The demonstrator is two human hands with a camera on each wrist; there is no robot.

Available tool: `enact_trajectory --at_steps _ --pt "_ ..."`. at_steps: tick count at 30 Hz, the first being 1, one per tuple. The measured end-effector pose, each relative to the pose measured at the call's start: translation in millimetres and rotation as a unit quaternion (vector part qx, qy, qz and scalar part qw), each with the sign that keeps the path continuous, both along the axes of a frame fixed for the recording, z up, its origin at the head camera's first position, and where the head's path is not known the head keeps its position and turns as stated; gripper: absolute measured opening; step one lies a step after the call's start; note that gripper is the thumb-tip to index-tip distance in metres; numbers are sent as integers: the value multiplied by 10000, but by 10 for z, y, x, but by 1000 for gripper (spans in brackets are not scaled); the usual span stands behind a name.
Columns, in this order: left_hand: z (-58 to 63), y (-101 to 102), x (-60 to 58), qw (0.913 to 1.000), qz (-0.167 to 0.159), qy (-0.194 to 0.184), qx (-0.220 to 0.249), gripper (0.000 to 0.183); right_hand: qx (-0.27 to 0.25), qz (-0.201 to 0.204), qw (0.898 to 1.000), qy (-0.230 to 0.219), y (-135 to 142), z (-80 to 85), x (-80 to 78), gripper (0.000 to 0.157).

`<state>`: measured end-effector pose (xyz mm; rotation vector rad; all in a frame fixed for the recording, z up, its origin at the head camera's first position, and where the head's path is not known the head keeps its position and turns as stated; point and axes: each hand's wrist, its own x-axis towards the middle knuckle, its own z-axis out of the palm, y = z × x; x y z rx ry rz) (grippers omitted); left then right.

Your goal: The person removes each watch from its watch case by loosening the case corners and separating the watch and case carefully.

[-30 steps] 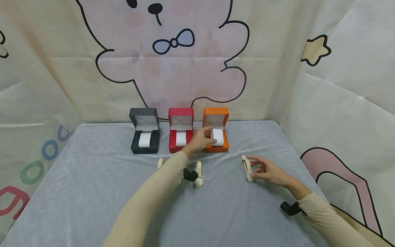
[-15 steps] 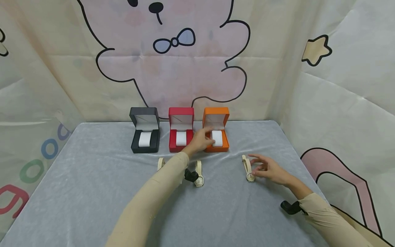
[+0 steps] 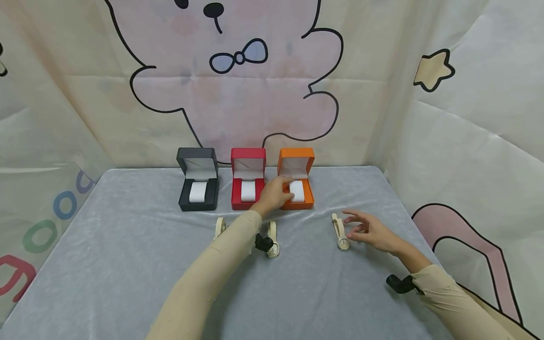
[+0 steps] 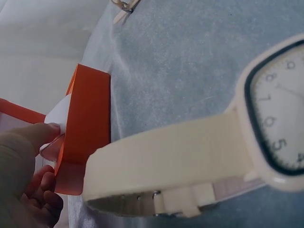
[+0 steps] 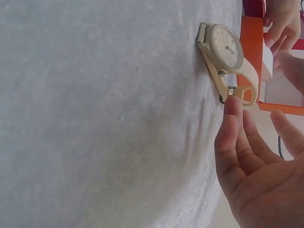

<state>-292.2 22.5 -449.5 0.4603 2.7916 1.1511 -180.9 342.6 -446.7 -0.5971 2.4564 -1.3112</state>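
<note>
My left hand [image 3: 273, 193] is at the open orange watch box [image 3: 302, 206], thumb and fingers at the left side of its white cushion [image 3: 297, 191]. The left wrist view shows the thumb on the cushion [image 4: 58, 110], pinching it; part of the grip is hidden. Just right of a cream watch [image 3: 340, 232] hovers my right hand [image 3: 374, 232], its fingers loosely bent and holding nothing. In the right wrist view, its fingertips overlap the strap of that watch [image 5: 227, 50]; contact cannot be made out. A second cream watch [image 3: 273, 241] lies beneath the left forearm.
Left of the orange box stand a red watch box [image 3: 242, 205] and a black watch box [image 3: 198, 207], both with raised lids and white cushions. Another cream watch [image 3: 219, 226] is partly covered by the left sleeve. A grey cloth [image 3: 127, 264] covers the table.
The white cushion has sunk slightly lower into the orange box, with the left hand still at it. My right hand has drawn a little away from the watch beside it.
</note>
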Motion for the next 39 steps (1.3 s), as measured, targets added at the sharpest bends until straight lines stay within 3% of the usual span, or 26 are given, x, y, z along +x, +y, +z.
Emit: enact_trajectory --at_steps 9,16,28,39 --pt "-29 -9 -22 9971 -329 156 -668 59 62 -105 9999 54 -37 55 2 64" --pt "-18 -2 -10 9939 -526 -35 -965 62 198 -202 9995 107 -40 52 -17 61" --pt "4 -35 -4 9949 -560 -162 -828 62 374 -370 9979 376 -62 84 -94 54" --pt "68 -122 19 9968 -616 -89 -495 51 128 -430 9981 427 -152 96 -152 50"
